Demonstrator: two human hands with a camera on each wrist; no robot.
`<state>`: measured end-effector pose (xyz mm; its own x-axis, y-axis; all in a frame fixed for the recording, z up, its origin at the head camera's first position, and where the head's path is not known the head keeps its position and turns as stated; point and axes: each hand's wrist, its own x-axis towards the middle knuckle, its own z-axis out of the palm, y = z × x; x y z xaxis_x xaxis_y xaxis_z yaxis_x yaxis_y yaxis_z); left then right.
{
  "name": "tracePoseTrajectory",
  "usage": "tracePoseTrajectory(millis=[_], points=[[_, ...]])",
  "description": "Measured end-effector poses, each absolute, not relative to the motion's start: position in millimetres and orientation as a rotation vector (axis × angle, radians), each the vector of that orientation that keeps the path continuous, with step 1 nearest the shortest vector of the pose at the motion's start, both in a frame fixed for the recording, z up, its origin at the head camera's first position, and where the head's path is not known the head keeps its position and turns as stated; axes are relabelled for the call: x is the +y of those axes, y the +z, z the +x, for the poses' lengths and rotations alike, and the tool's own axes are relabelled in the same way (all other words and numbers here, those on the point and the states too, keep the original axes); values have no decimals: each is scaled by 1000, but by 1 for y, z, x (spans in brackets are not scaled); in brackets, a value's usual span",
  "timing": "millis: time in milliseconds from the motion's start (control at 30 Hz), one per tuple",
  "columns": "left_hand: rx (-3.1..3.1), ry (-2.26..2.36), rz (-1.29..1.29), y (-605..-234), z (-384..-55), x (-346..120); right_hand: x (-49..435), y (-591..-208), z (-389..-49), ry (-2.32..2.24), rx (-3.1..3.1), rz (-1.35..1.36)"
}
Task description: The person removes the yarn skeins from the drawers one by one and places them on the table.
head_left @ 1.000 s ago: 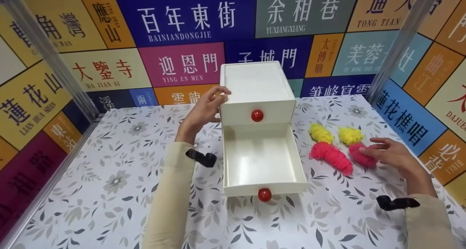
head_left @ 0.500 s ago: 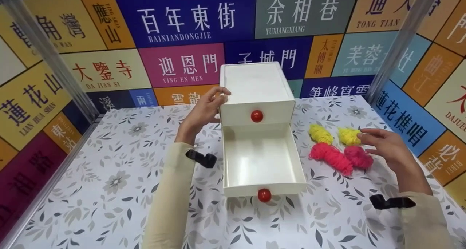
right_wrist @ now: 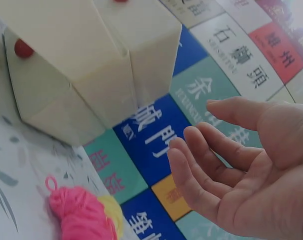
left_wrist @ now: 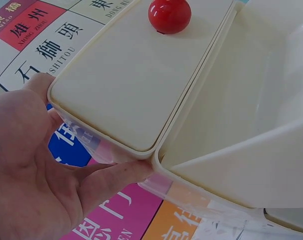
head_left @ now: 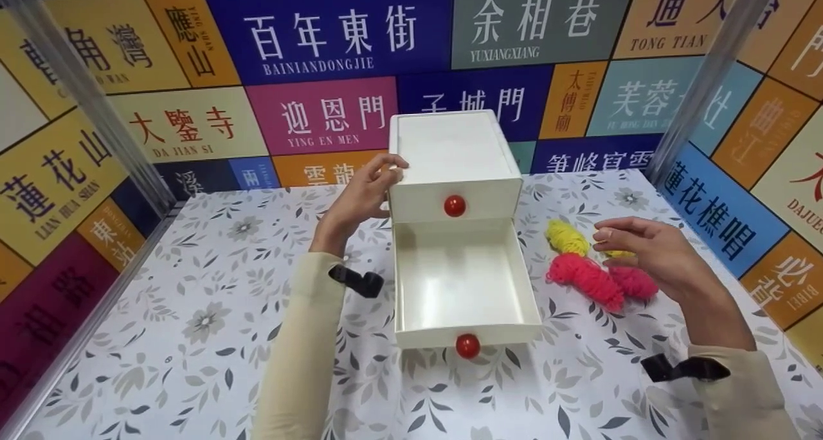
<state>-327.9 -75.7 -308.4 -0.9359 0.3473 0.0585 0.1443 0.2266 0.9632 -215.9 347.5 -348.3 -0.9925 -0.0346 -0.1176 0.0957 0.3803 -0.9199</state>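
Observation:
A white drawer cabinet (head_left: 450,145) with red knobs stands mid-table, and one drawer (head_left: 460,279) below the top one is pulled out with a bare floor. My left hand (head_left: 366,192) grips the cabinet's upper left edge; in the left wrist view its thumb presses the side wall. To the right lie small yarn bundles: a yellow one (head_left: 567,237), a long pink one (head_left: 588,280), a second pink one (head_left: 636,284) and a second yellow one, mostly hidden by my right hand (head_left: 662,256). That hand hovers over them, fingers loosely bent, holding nothing.
A floral cloth (head_left: 206,318) covers the table. Panels with printed place names (head_left: 328,35) rise behind and on both sides, with clear posts at the corners. Another red knob (right_wrist: 23,48) shows below the open drawer in the right wrist view.
My right hand has let go of the second pink yarn bundle, which now lies against the long pink one. It has passed the second yellow bundle and moved up and left. The left hand stays put.

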Motion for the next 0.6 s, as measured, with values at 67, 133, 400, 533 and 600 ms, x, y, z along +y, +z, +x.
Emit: tracePoseTrajectory(millis=[67, 133, 400, 533, 600], points=[[2323, 1791, 470, -308, -328, -76, 339, -345, -213, -1685, 2524, 1], [2323, 1792, 467, -308, -328, -76, 331, -341, -209, -1671, 2542, -47], [2318, 1793, 457, -307, -327, -76, 298, -332, -193, -1710, 2498, -274], [2317, 1792, 458, -308, -328, -76, 283, -332, -187, -1734, 2454, -379], [2315, 1793, 460, -309, -328, -76, 277, -332, -185, -1743, 2414, -405]])
